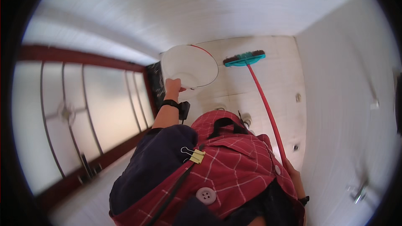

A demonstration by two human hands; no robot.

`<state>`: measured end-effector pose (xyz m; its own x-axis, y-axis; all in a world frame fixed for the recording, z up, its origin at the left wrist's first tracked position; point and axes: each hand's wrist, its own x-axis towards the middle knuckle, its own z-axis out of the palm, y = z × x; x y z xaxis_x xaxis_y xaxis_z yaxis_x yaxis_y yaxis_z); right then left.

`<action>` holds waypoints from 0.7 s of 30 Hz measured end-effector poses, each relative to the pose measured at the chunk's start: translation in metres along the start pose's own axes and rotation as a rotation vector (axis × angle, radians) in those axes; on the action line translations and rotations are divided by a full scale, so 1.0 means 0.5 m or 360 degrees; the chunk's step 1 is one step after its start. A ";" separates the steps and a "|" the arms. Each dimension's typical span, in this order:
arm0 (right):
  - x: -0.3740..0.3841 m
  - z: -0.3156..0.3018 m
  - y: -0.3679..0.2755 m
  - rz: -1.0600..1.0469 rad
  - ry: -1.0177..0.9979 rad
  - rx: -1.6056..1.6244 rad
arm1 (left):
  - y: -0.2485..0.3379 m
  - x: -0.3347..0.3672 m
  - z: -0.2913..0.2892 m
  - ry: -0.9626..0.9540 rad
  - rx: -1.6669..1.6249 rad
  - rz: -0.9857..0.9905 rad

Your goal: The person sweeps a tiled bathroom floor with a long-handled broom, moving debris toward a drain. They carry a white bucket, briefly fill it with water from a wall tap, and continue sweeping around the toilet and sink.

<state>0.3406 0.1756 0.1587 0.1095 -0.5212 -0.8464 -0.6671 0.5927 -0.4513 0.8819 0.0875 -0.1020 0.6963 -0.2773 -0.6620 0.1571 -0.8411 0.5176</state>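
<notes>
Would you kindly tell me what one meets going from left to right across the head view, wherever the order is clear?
Frosted-glass door with a dark red frame, white bucket, turquoise broom head, right hand, chrome wall fixture.

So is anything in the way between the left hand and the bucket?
Nothing that shows: the left hand is touching the bucket at its near rim. The broom is off to the right, not between them.
</notes>
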 end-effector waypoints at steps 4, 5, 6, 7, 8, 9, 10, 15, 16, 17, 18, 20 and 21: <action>0.214 -0.141 -0.070 -0.0332 -0.0426 -0.0441 | 0.006 -0.035 -0.048 0.0337 -0.0141 -0.0189; 0.278 -0.201 -0.079 -0.0311 -0.0495 -0.0536 | 0.011 -0.056 -0.030 0.0440 -0.0207 -0.0240; 0.350 -0.266 -0.103 -0.0329 -0.0606 -0.0618 | 0.019 -0.082 -0.020 0.0476 -0.0398 -0.0298; 0.418 -0.327 -0.120 -0.0448 -0.0693 -0.0617 | 0.040 -0.094 0.010 0.0587 -0.0449 -0.0462; 0.501 -0.390 -0.140 -0.0614 -0.0704 -0.0813 | 0.052 -0.119 0.047 0.0651 -0.0408 -0.0442; 0.586 -0.462 -0.168 -0.0641 -0.0738 -0.0961 | 0.079 -0.140 0.092 0.0685 -0.0367 -0.0371; 0.655 -0.518 -0.197 -0.0779 -0.0812 -0.0970 | 0.101 -0.157 0.131 0.0829 -0.0472 -0.0467; 1.043 -0.733 -0.481 -0.1180 -0.1115 -0.0943 | 0.290 -0.213 0.350 0.0929 -0.0570 -0.0670; 1.117 -0.771 -0.546 -0.1091 -0.1196 -0.1005 | 0.329 -0.217 0.406 0.0979 -0.0582 -0.0727; 1.177 -0.787 -0.594 -0.1181 -0.1239 -0.0926 | 0.363 -0.234 0.452 0.1065 -0.0569 -0.0809; 1.260 -0.820 -0.651 -0.1313 -0.1204 -0.0920 | 0.387 -0.209 0.540 0.0987 -0.0775 -0.0745; 1.367 -0.798 -0.696 -0.1202 -0.1177 -0.0888 | 0.402 -0.210 0.613 0.0996 -0.0866 -0.0725; 1.407 -0.766 -0.702 -0.1344 -0.1127 -0.1051 | 0.386 -0.212 0.617 0.1024 -0.0845 -0.0740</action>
<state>0.3696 -0.6342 -0.1699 0.9050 -0.0254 -0.4247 -0.4142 -0.2813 -0.8656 0.6223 -0.1889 -0.0990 0.7108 0.4733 -0.5203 0.7024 -0.4381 0.5610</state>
